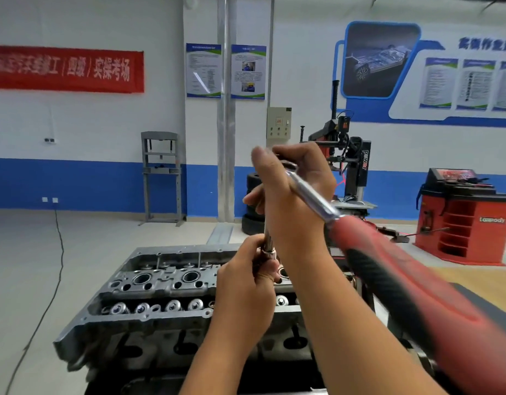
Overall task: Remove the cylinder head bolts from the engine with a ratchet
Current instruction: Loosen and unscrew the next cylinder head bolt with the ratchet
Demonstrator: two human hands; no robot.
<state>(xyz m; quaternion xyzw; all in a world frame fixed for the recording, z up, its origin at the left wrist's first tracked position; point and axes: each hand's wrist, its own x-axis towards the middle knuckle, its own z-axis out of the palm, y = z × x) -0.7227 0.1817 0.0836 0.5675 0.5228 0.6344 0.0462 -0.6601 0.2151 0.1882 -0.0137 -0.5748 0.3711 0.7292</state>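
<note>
Chrome ratchet with red-and-black handle (311, 198) raised above grey metal cylinder head (160, 283) | my right hand (297, 195) grips its head end | my left hand (246, 283) fingers pinch the steel extension bar (266, 238) hanging below.

- Right hand (291, 189), frame centre, raised high, fingers curled round the ratchet (311, 195) head, forearm running to lower right.
- Left hand (246, 283), below it, pinches the extension bar (266, 238), forearm rising from bottom centre.
</note>
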